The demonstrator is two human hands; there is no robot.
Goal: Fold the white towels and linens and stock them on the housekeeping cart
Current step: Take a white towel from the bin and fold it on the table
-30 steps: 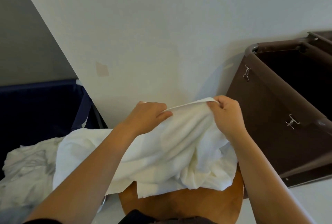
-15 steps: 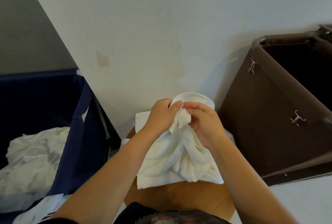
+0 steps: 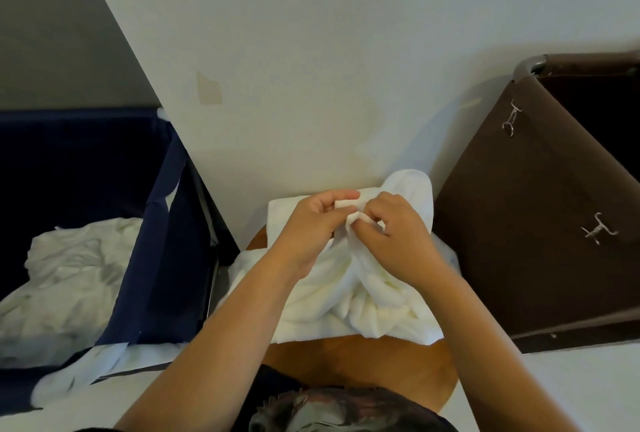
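Nearest is the round wooden surface (image 3: 363,359), and the towel (image 3: 381,307) now lies gathered on it in soft ridges, its lower edge across the wood. A second ago it was stretched wide, and its left side spilled toward the bin. Over the towel's far part, the left hand (image 3: 311,223) and right hand (image 3: 398,234) have closed the gap between them and now meet. The left fingers (image 3: 341,194) pinch a small piece of the towel's edge, and the right fingers (image 3: 372,220) curl in and pinch the cloth just beside it. So the edge that was held taut between two separated hands is now doubled, corner to corner, with a loop of towel standing up behind the right hand. This looks like the first fold being matched up. The body of the towel is still bunched, so it probably needs smoothing before the next fold. To the left the blue bin (image 3: 152,258) holds crumpled linens (image 3: 76,279) waiting their turn. To the right is the brown cart bag (image 3: 519,241), and nothing folded shows in the part in view. The wall (image 3: 311,50) is behind everything.
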